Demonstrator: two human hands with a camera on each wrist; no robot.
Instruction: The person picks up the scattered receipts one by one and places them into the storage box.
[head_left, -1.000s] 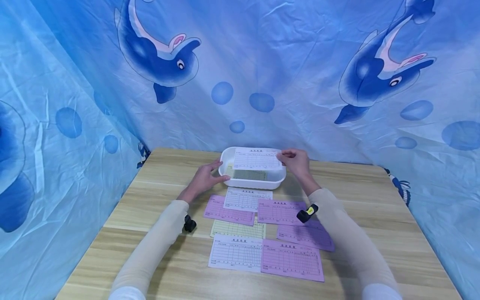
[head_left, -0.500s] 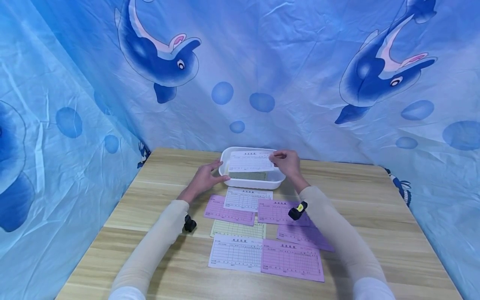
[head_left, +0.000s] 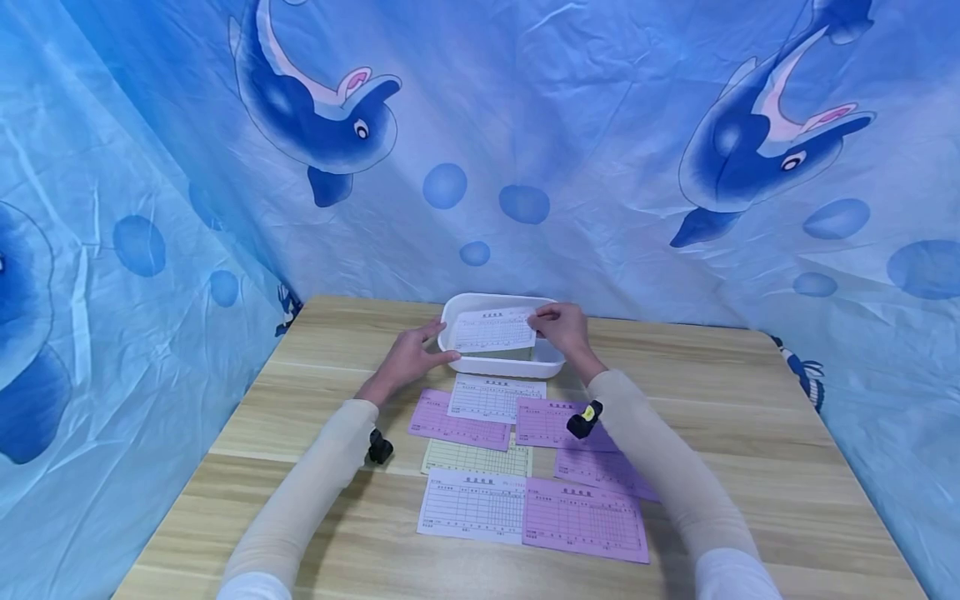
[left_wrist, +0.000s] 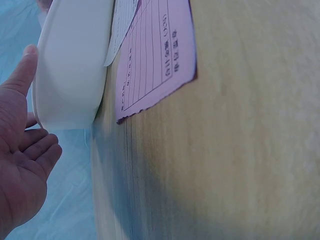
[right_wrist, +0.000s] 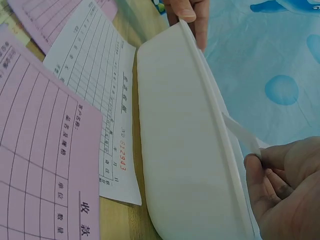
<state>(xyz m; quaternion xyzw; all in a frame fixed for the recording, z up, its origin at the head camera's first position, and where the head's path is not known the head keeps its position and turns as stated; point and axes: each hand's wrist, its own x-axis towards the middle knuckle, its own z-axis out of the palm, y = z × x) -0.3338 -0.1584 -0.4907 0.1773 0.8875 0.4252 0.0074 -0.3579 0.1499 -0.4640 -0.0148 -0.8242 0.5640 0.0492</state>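
Observation:
My left hand (head_left: pixel 408 358) holds the left end of a white plastic tray (head_left: pixel 506 367) in the head view, thumb at the front rim and fingers at the side. Between right thumb and fingers, my right hand (head_left: pixel 566 332) pinches the right edge of a white printed form slip (head_left: pixel 491 333). This slip slants down into the tray, its left part inside the walls. In the right wrist view the slip (right_wrist: pixel 242 132) shows edge-on above the rim. Beneath it in the tray lies a greenish slip (head_left: pixel 517 353), mostly covered.
Before the tray on the wooden table (head_left: pixel 337 517) lie several printed slips: a white slip (head_left: pixel 487 408) and a pink slip (head_left: pixel 450 429) overlapping, a green slip (head_left: pixel 472 458), a white slip (head_left: pixel 468 508) and a pink slip (head_left: pixel 585 525). A blue dolphin-print curtain (head_left: pixel 585 250) hangs behind.
My right hand has moved left and slightly nearer, lowering the white slip from above the tray's right side into it. The left hand has stayed at the tray's left end.

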